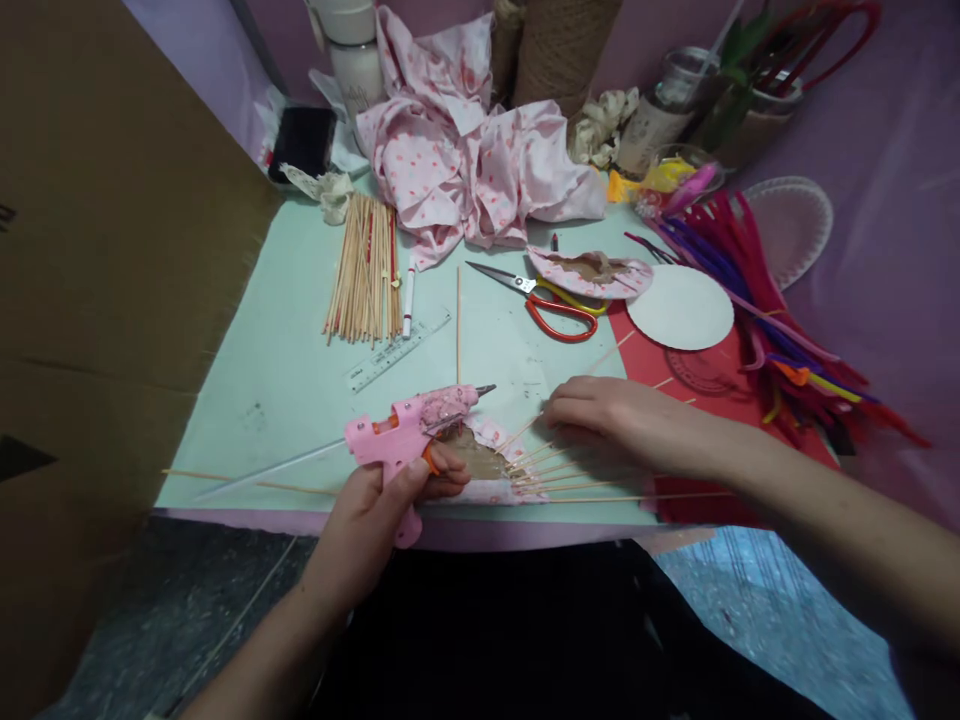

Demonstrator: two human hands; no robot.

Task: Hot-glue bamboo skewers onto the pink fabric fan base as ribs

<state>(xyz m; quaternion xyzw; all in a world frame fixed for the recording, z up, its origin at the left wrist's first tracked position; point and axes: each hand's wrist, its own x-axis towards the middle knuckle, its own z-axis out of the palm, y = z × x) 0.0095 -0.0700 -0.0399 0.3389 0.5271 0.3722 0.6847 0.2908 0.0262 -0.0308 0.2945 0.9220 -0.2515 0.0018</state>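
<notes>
My left hand [397,500] is wrapped around the handle of a pink hot glue gun [405,430], whose nozzle points right and whose clear glue stick trails out behind. Below the gun lies a brown cardboard piece [480,457] edged with pink-dotted fabric [487,492]. Several thin wooden skewers [570,464] fan out from it to the right. My right hand [600,415] is closed over the uppermost skewer [519,434], fingertips pinched on it; part of the fan is hidden under the hand and forearm.
A bundle of skewers [364,275], a marker [409,300] and a clear ruler [397,350] lie left. Scissors [562,318], a fabric-edged piece [589,272] and a white disc [680,307] lie beyond my right hand. Pipe cleaners [750,280] spread right; dotted fabric [465,150] sits behind.
</notes>
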